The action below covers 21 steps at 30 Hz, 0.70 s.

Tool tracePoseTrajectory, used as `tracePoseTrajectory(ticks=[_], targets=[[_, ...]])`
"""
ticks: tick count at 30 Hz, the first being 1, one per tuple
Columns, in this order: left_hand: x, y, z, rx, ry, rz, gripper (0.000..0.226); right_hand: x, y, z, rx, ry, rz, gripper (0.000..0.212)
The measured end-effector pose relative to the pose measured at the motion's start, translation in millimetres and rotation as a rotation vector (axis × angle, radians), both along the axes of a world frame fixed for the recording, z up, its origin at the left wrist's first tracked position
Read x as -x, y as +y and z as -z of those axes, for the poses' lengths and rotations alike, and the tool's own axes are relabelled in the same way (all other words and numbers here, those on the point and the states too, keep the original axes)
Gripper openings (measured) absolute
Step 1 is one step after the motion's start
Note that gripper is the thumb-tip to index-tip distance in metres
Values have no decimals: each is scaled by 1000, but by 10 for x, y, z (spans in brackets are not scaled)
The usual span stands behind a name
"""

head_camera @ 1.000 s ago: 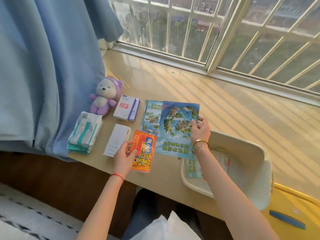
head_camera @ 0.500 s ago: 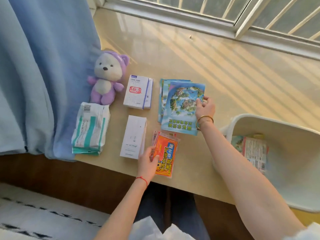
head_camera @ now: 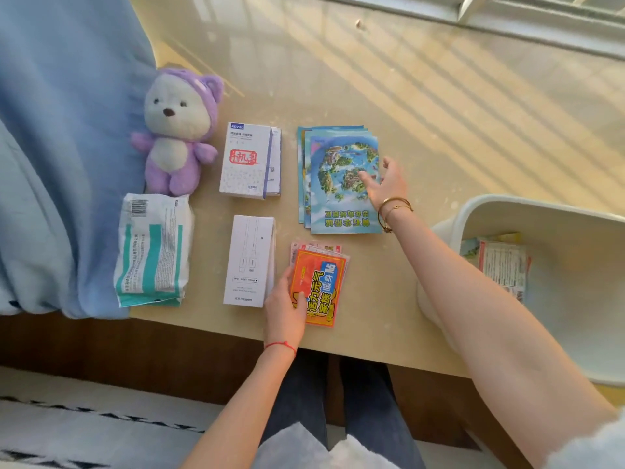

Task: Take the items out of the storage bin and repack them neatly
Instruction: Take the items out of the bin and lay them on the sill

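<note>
A stack of orange heat-pad packets (head_camera: 321, 286) lies near the desk's front edge. My left hand (head_camera: 282, 309) grips its left edge, thumb on top. Behind it sits a stack of blue map leaflets (head_camera: 338, 184). My right hand (head_camera: 385, 181) rests at their right edge with fingers spread, holding nothing. The white storage bin (head_camera: 541, 214) stands at the right, with a few printed packets (head_camera: 504, 265) inside. Laid out to the left are a white cable box (head_camera: 248, 260), a white box with a red stamp (head_camera: 250, 160), a purple plush bear (head_camera: 179, 133) and a wipes pack (head_camera: 152, 248).
A blue curtain (head_camera: 61, 147) hangs against the desk's left side, touching the bear and the wipes pack. The window frame (head_camera: 507, 15) runs along the back. The desk's front edge is just below my left hand, with my legs beneath it.
My right hand has let go of the top leaflet and spread its fingers; the leaflets now lie in one stack. My left hand stays on the orange packets. The view has tilted down.
</note>
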<state>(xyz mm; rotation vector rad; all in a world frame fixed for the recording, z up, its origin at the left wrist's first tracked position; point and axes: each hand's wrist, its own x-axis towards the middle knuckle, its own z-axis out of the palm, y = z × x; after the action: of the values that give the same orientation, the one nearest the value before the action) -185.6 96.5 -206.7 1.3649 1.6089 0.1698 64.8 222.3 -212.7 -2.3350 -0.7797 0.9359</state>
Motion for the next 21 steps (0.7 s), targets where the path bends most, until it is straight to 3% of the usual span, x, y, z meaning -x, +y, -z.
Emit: tracePoseTrajectory(ticks=[5, 14, 21], targets=[[-28, 12, -180, -78, 133, 125, 51, -3, -271, -289, -97, -127, -74, 53], [-103, 136, -939, -372, 110, 194, 33, -112, -1381, -1138, -329, -348, -152, 35], [-702, -129, -1424, -468, 5, 249, 27, -789, -2541, -1442, -245, -405, -88, 33]])
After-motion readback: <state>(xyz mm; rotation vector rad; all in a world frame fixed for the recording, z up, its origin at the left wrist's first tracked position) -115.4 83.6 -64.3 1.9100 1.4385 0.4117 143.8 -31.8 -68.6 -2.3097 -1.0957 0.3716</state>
